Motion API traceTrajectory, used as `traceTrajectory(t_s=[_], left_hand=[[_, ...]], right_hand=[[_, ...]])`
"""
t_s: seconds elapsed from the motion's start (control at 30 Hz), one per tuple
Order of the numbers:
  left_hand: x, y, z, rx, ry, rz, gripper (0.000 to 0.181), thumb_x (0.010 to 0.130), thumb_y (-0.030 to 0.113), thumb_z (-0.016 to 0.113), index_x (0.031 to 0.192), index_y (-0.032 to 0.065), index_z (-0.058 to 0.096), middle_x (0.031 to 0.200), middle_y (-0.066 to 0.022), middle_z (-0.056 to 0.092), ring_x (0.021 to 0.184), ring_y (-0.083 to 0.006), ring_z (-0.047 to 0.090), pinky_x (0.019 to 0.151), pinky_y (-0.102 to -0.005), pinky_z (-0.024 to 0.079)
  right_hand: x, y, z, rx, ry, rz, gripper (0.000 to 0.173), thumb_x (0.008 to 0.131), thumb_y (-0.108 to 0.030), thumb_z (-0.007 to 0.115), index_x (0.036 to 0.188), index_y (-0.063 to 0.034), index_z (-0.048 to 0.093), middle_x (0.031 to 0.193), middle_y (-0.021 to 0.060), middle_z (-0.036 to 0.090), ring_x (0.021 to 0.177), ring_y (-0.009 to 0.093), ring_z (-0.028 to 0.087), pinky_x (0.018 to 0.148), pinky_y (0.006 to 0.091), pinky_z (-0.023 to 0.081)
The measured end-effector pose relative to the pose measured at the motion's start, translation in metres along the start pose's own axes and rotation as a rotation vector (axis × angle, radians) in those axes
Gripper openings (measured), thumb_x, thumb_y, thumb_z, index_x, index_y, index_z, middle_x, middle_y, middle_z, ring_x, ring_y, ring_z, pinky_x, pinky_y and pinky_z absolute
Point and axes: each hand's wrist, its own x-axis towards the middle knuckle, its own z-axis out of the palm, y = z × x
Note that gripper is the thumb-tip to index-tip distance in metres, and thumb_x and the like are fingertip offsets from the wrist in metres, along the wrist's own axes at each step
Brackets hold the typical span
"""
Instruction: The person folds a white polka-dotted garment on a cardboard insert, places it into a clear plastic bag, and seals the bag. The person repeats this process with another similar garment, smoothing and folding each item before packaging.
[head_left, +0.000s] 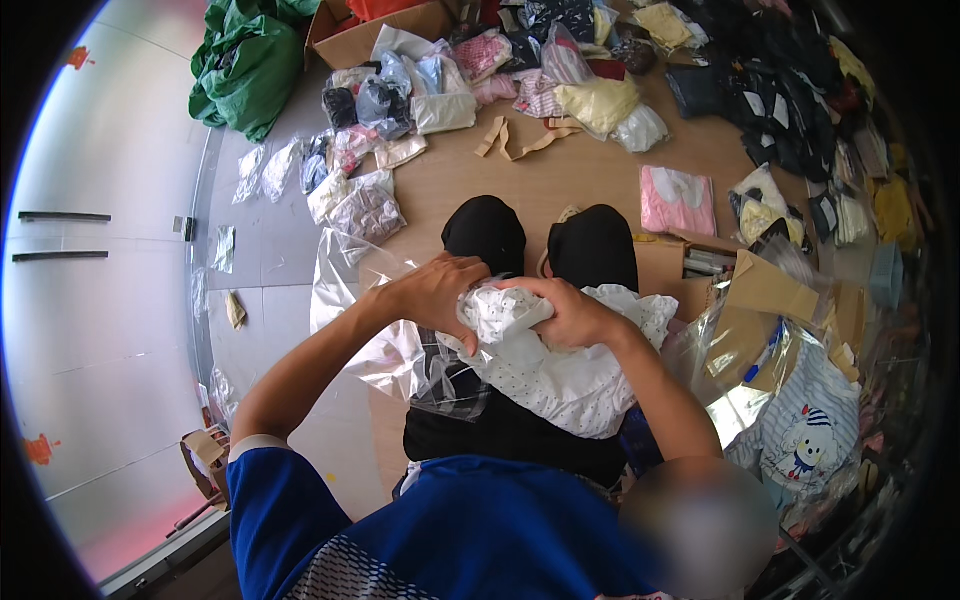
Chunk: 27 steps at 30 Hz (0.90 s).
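Note:
On my lap lies a white dotted cloth garment (559, 375), partly bunched up between my hands. My right hand (574, 311) grips the bunched part, its fingers curled into the cloth. At the left edge of the bunch, my left hand (442, 292) has its thumb on the cloth and its fingers at the top, by the mouth of a clear plastic bag (382, 352). The bag hangs below and left of that hand, over my thigh. Part of the fingers of both hands is hidden by the cloth and by the hands themselves.
Bagged garments (442, 82) are heaped on the floor ahead, near a cardboard box (382, 37) and a green sack (244, 75). A folded pink garment (677, 202) lies ahead right. An open cardboard box (660, 262) and a striped garment (810, 427) are at my right; glass doors (112, 300) stand left.

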Motion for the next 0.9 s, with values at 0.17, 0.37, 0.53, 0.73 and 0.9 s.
traceTrajectory(t_s=[0.17,0.37,0.53,0.73,0.9], left_hand=[[0.001,-0.009,-0.003,-0.009,0.095,0.042,0.115,0.064,0.106,0.057,0.102,-0.0027,0.061,0.092,-0.0178,0.063,0.086,-0.0402,0.065,0.081,-0.0488,0.048],[0.03,0.006,-0.01,0.1,0.256,0.228,0.12,0.066,0.112,0.042,0.104,0.0,0.061,0.091,-0.0131,0.056,0.079,-0.0353,0.057,0.075,-0.044,0.041],[0.047,0.013,0.003,0.131,0.303,0.268,0.121,0.059,0.114,0.043,0.104,0.0027,0.059,0.097,-0.0116,0.053,0.086,-0.0333,0.055,0.081,-0.042,0.037],[0.058,0.008,0.018,0.067,0.354,0.274,0.118,0.076,0.109,0.031,0.112,0.0003,0.063,0.101,-0.0136,0.056,0.093,-0.0338,0.056,0.085,-0.0425,0.039],[0.063,0.018,0.013,0.112,0.513,0.215,0.105,0.089,0.095,0.04,0.127,0.0,0.062,0.116,-0.0178,0.059,0.11,-0.0378,0.058,0.1,-0.0482,0.041]], right_hand=[[-0.005,0.007,-0.019,0.182,-0.138,0.076,0.046,0.093,-0.005,0.08,0.138,-0.0037,0.068,0.122,0.0075,0.078,0.112,0.013,0.07,0.1,0.0325,0.054],[0.0,-0.006,-0.013,0.208,-0.162,0.173,0.039,0.094,-0.008,0.082,0.13,-0.0021,0.068,0.12,0.0045,0.074,0.111,0.012,0.066,0.1,0.0318,0.052],[0.002,0.023,0.005,0.002,0.049,0.173,0.044,0.092,-0.02,0.086,0.128,-0.0006,0.069,0.121,0.0147,0.074,0.116,0.026,0.071,0.101,0.0384,0.054],[0.004,0.054,0.028,-0.282,0.339,0.093,0.05,0.086,-0.023,0.09,0.124,0.0009,0.068,0.122,0.019,0.073,0.115,0.033,0.072,0.097,0.0413,0.056],[0.007,0.026,0.027,0.074,0.467,0.074,0.04,0.084,-0.013,0.089,0.117,0.0009,0.071,0.115,0.0167,0.075,0.106,0.025,0.073,0.092,0.0377,0.057]])
